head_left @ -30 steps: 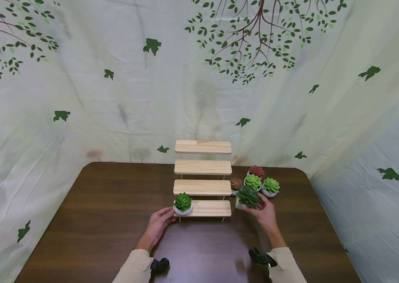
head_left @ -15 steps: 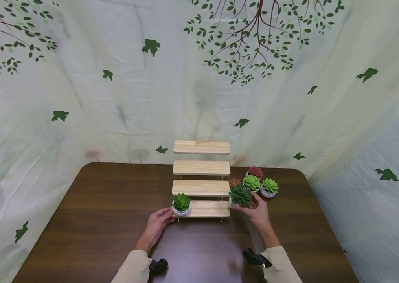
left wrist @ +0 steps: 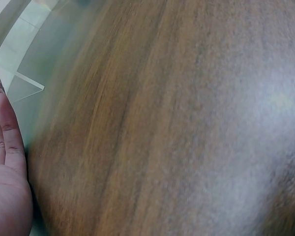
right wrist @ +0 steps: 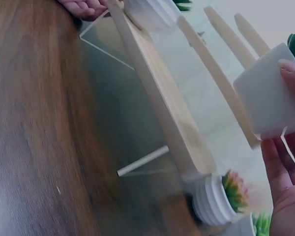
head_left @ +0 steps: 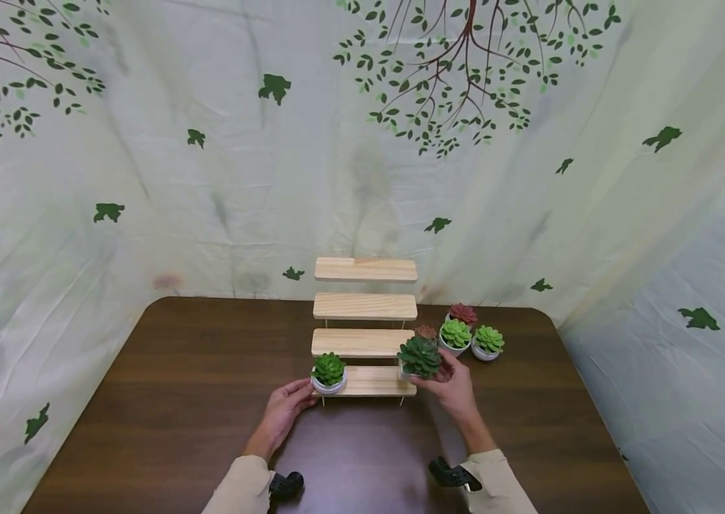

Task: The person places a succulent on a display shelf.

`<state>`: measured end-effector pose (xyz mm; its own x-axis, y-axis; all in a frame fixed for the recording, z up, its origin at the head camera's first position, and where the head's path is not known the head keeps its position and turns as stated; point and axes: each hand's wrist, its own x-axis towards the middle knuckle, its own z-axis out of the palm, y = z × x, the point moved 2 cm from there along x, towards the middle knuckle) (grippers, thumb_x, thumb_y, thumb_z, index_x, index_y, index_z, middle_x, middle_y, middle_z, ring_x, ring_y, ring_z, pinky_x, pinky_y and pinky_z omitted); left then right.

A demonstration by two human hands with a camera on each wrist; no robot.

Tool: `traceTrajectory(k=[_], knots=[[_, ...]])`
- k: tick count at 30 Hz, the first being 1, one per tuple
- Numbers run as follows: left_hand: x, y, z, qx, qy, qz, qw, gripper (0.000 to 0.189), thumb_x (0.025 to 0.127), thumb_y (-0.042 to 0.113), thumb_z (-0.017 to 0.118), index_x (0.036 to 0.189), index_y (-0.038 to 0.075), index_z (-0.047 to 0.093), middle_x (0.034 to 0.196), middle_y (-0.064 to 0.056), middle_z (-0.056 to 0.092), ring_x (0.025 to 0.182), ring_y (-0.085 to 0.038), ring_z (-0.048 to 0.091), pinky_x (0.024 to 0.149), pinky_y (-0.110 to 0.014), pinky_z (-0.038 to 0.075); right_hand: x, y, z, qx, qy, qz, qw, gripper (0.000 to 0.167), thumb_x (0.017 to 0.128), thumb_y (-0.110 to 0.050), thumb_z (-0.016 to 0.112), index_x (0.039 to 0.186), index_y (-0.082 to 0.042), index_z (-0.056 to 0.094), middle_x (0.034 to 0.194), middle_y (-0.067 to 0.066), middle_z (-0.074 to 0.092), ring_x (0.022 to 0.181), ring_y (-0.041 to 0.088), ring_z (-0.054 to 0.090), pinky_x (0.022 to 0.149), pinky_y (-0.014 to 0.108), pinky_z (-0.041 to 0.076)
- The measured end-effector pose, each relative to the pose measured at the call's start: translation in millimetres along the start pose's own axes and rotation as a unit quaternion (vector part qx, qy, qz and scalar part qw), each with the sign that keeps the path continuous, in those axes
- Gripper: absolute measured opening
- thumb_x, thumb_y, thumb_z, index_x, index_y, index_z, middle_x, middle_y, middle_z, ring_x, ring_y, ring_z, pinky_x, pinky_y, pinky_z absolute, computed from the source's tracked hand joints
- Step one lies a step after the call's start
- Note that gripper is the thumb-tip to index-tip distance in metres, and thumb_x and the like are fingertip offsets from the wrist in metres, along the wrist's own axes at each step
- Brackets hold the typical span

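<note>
My right hand (head_left: pixel 454 391) grips a dark green succulent (head_left: pixel 420 357) in a square white pot (right wrist: pixel 268 93), holding it over the right end of the lowest wooden shelf (head_left: pixel 368 382). In the right wrist view, thumb and fingers lie on opposite sides of that pot, with the shelf's board below and beside it. On the left end of the same shelf stands a bright green succulent (head_left: pixel 328 369) in a round white pot. My left hand (head_left: pixel 285 414) is at that end, fingertips right by the pot and board. The left wrist view shows its fingers nearly straight.
Higher tiers of the stand (head_left: pixel 365 307) rise towards the back. To its right are a red succulent (head_left: pixel 463 314), two light green succulents (head_left: pixel 488 339) and a brownish-red one (right wrist: pixel 234 189), partly hidden in the head view. Brown table (head_left: pixel 208 371); leaf-print curtain (head_left: pixel 208 200) behind.
My right hand has carried the dark green succulent leftward, from beside the other pots to over the lowest shelf's right end. The left hand has stayed at the shelf's left end.
</note>
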<state>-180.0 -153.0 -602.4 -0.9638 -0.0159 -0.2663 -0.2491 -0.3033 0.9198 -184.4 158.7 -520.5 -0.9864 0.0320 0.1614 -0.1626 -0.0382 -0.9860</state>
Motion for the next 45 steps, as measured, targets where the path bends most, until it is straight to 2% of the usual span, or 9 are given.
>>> traceTrajectory(k=[5,12,23,32,39,45], knots=[[0.6,-0.8,0.2,0.008,0.001,-0.005,1.0,0.033,0.095,0.0,0.055,0.121,-0.02,0.05,0.096,-0.007,0.066,0.079,-0.011,0.063,0.074,-0.023,0.055,-0.5,-1,13,0.015,-0.029,-0.017,0.9993,0.059,0.066,0.02,0.076,0.121,0.014,0.053,0.119,0.019,0.058,0.102,0.009,0.063,0.086,0.024,0.053],[-0.6,0.8,0.9,0.004,0.006,-0.009,0.9999,0.032,0.095,0.0,0.056,0.121,-0.019,0.052,0.096,-0.007,0.067,0.079,-0.012,0.063,0.074,-0.024,0.055,-1.5,3,29,0.024,-0.047,-0.006,0.9986,0.06,0.068,0.02,0.075,0.124,0.012,0.053,0.124,0.03,0.055,0.103,0.01,0.063,0.088,0.024,0.053],[-1.4,2.6,0.3,0.005,-0.003,-0.009,0.9999,0.034,0.095,-0.001,0.055,0.122,-0.02,0.049,0.097,-0.007,0.066,0.08,-0.011,0.063,0.076,-0.024,0.055,-8.0,7,51,0.02,-0.069,0.028,0.997,0.059,0.071,0.014,0.077,0.125,0.008,0.055,0.125,0.024,0.056,0.106,0.025,0.063,0.084,0.029,0.055],[-1.3,1.4,-0.9,0.004,-0.009,-0.006,0.9999,0.034,0.095,-0.001,0.055,0.122,-0.021,0.048,0.097,-0.006,0.066,0.08,-0.011,0.063,0.075,-0.023,0.055,-9.9,20,65,0.018,-0.088,0.026,0.9956,0.056,0.07,0.011,0.079,0.122,0.006,0.058,0.124,0.022,0.058,0.105,0.02,0.063,0.087,0.03,0.054],[-2.2,0.9,-1.7,0.002,-0.015,-0.005,0.9999,0.035,0.095,0.0,0.055,0.121,-0.022,0.048,0.095,-0.005,0.066,0.08,-0.012,0.063,0.075,-0.024,0.055,-11.1,26,72,0.025,-0.092,0.035,0.9948,0.06,0.069,0.016,0.077,0.124,0.011,0.054,0.121,0.028,0.058,0.1,0.018,0.065,0.084,0.032,0.055],[-1.8,1.6,-1.4,-0.001,-0.015,-0.006,0.9999,0.035,0.095,0.0,0.055,0.122,-0.022,0.048,0.095,-0.004,0.066,0.08,-0.011,0.064,0.077,-0.024,0.055,-10.2,28,78,0.028,-0.092,0.016,0.9952,0.063,0.068,0.019,0.076,0.126,0.012,0.051,0.123,0.03,0.056,0.102,0.025,0.064,0.083,0.033,0.056]])
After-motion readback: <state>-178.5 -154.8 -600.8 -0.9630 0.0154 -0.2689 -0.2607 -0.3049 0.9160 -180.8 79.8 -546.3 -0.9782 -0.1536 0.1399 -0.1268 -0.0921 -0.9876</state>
